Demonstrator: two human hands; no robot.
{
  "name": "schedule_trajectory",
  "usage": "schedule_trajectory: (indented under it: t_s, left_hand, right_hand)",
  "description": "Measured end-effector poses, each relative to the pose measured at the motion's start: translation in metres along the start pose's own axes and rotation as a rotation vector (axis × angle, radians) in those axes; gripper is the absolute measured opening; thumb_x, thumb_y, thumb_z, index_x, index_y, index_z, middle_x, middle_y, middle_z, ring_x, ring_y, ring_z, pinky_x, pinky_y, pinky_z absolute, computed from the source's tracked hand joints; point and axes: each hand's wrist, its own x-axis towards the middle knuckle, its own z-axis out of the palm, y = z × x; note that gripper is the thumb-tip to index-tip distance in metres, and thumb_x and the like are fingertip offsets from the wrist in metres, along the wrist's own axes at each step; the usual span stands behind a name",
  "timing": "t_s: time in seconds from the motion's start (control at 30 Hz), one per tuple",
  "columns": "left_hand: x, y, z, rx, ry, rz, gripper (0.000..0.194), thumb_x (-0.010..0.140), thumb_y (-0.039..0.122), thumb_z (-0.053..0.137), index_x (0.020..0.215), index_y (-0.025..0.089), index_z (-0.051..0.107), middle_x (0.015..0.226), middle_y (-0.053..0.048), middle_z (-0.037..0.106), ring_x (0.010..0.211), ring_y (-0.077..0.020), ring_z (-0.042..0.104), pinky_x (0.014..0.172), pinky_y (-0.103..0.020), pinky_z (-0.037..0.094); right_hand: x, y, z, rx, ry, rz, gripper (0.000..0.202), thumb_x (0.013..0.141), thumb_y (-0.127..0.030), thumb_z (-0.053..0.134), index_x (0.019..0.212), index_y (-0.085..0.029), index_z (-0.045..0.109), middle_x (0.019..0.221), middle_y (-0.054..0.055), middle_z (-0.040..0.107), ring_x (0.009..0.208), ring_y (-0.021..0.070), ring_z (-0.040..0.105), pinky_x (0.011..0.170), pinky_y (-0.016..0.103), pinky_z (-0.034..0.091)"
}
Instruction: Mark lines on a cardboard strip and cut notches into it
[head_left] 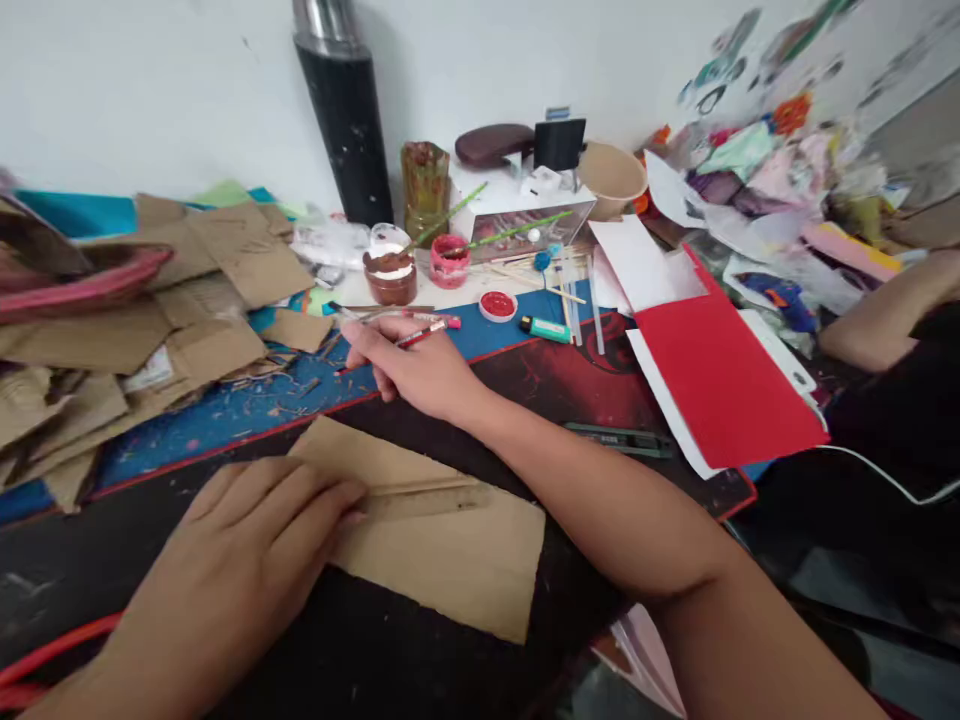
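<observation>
My left hand point(262, 530) presses down on the left part of a brown cardboard piece point(450, 565), fingers together over the end of a clear ruler point(431, 502). The ruler lies across the cardboard beside a folded or layered edge. Farther forward, my right hand point(405, 365) is closed around a thin pencil point(421, 334), above the blue strip of the table. Near its fingertips are cardboard shreds and a pink-ended stick point(450, 321). A green utility knife point(622, 440) rests on the dark mat, right of my right forearm.
Cardboard scraps point(217, 270) are heaped at the left. Paint jars point(390, 275), a black flask point(349, 130) and a teal glue tube point(546, 329) stand or lie at the back. Red paper point(727, 380) lies right, near another person's arm point(885, 310).
</observation>
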Motion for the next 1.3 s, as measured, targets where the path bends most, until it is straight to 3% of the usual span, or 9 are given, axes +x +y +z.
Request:
schedule_trajectory:
  t_s: [0.1,0.17,0.27,0.57,0.83,0.93,1.07,1.3]
  left_hand:
    - [0.002,0.005,-0.005,0.043,0.092,-0.115,0.033,0.113,0.011,0.050,0.136,0.016,0.074,0.122,-0.014,0.083,0.111,-0.0351,0.071,0.099,-0.049,0.051]
    - [0.001,0.009,-0.008,0.026,0.120,-0.105,0.033,0.112,0.011,0.056,0.138,0.017,0.075,0.124,-0.012,0.084,0.114,-0.0323,0.072,0.101,-0.046,0.051]
    - [-0.002,0.017,-0.008,-0.011,0.078,-0.003,0.034,0.112,0.011,0.053,0.135,0.018,0.078,0.128,-0.010,0.086,0.118,-0.0291,0.073,0.102,-0.043,0.050]
    - [-0.006,0.032,0.006,-0.028,-0.019,-0.017,0.049,0.113,0.014,0.046,0.155,0.017,0.072,0.163,-0.010,0.074,0.150,-0.0291,0.063,0.124,-0.044,0.044]
    - [-0.001,0.040,0.002,-0.130,0.084,-0.179,0.038,0.122,0.033,0.051,0.149,0.020,0.075,0.163,-0.009,0.075,0.154,-0.0265,0.063,0.136,-0.043,0.035]
    - [-0.002,0.033,-0.001,-0.068,0.073,-0.194,0.036,0.122,0.033,0.051,0.141,0.019,0.079,0.156,-0.008,0.080,0.148,-0.0290,0.068,0.128,-0.044,0.044]
    - [-0.004,0.021,0.003,0.049,0.038,-0.132,0.041,0.121,0.036,0.052,0.147,0.015,0.076,0.153,-0.012,0.081,0.142,-0.0333,0.072,0.117,-0.046,0.050]
    - [-0.001,0.033,0.011,-0.081,0.060,-0.270,0.044,0.124,0.040,0.046,0.153,0.021,0.073,0.164,-0.009,0.074,0.154,-0.0289,0.066,0.132,-0.043,0.040]
  right_hand:
    - [-0.002,-0.001,0.002,-0.008,0.009,0.026,0.051,0.118,-0.059,0.067,0.084,-0.021,0.073,0.057,-0.009,0.061,0.054,0.0113,0.063,0.067,0.027,0.049]
    - [-0.003,-0.002,0.002,-0.005,0.014,0.031,0.054,0.116,-0.064,0.067,0.084,-0.021,0.073,0.057,-0.009,0.061,0.054,0.0114,0.062,0.067,0.027,0.049]
    - [-0.004,0.000,0.002,0.012,0.013,0.022,0.057,0.114,-0.067,0.067,0.081,-0.022,0.071,0.054,-0.009,0.058,0.051,0.0113,0.060,0.066,0.027,0.048]
    - [-0.005,0.002,0.003,0.022,0.014,0.036,0.052,0.114,-0.062,0.070,0.082,-0.021,0.071,0.055,-0.009,0.059,0.050,0.0109,0.057,0.060,0.026,0.045]
    - [-0.006,0.000,0.002,0.034,0.004,0.035,0.053,0.111,-0.067,0.070,0.083,-0.022,0.071,0.056,-0.008,0.059,0.052,0.0119,0.058,0.059,0.027,0.045]
    - [-0.007,0.001,0.002,0.057,-0.003,0.013,0.054,0.109,-0.070,0.070,0.083,-0.022,0.071,0.056,-0.008,0.058,0.052,0.0119,0.057,0.059,0.027,0.045]
    - [-0.008,0.002,0.003,0.062,-0.005,0.001,0.056,0.108,-0.072,0.070,0.083,-0.022,0.070,0.057,-0.008,0.059,0.052,0.0119,0.056,0.059,0.028,0.044]
    - [-0.010,0.002,0.004,0.059,0.000,-0.005,0.056,0.107,-0.074,0.070,0.084,-0.023,0.070,0.057,-0.008,0.058,0.052,0.0123,0.055,0.058,0.029,0.042]
